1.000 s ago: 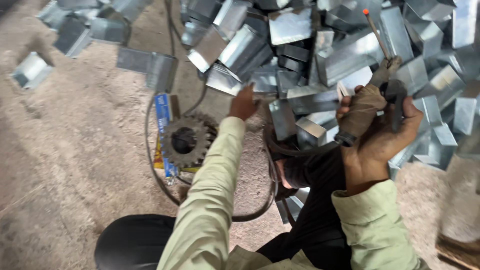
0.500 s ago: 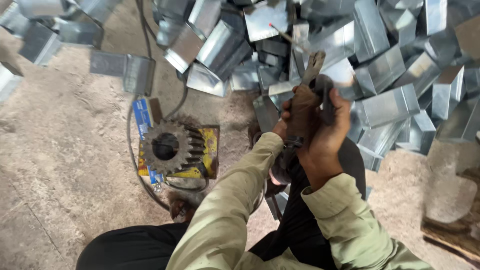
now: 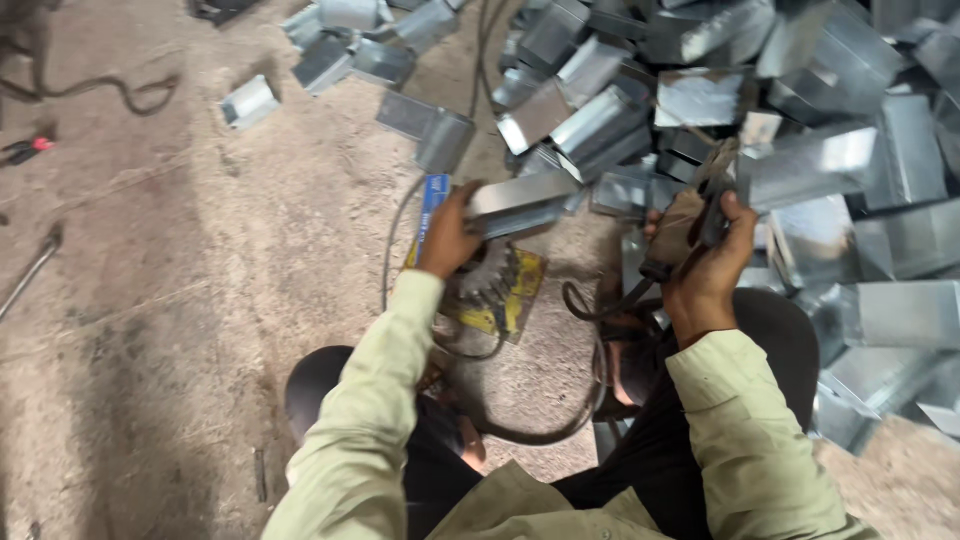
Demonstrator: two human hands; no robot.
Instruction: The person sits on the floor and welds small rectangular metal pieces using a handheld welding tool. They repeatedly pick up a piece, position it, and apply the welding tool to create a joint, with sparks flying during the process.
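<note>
- Your left hand (image 3: 450, 238) blurs with motion at the centre of the frame, so its fingers are hard to make out; it is closed around one end of a folded sheet-metal piece (image 3: 522, 203)
- That metal piece juts out to the right of your left hand, lifted above the floor and hanging over a toothed gear (image 3: 487, 277), which is largely hidden beneath hand and metal
- The gear sits on a yellow and blue card (image 3: 520, 292), only its edges showing
- Your right hand (image 3: 705, 262) is wrapped tight round a dark cloth-bound tool (image 3: 690, 225); the tool's working end is lost against the metal behind it
- A black cable (image 3: 530, 425) loops across the floor between your knees, its ends hidden under your sleeves
- The pile of grey sheet-metal pieces (image 3: 820, 160) fills the upper right, just beyond both hands, and is cut off by the frame edge
</note>
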